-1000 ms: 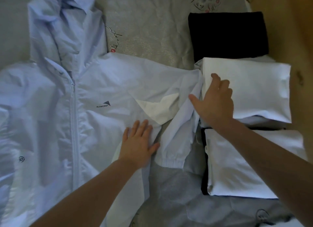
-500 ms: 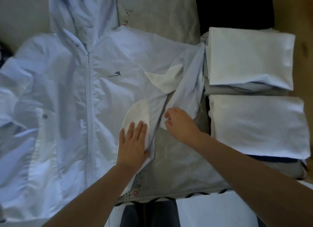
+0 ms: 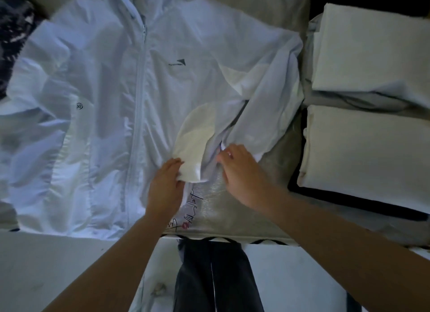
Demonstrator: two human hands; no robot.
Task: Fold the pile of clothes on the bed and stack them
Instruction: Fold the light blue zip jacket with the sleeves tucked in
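Pinching jacket [image 3: 111,116] hem near bed [image 3: 232,209] edge, left hand [image 3: 166,188] | right hand [image 3: 242,172] grips sleeve cuff | jacket flat mid-bed | folded stacks [image 3: 370,148] crowd right side

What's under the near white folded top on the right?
A black garment shows as a dark edge beneath the white top. Most of it is covered, so its type and fold can't be seen.
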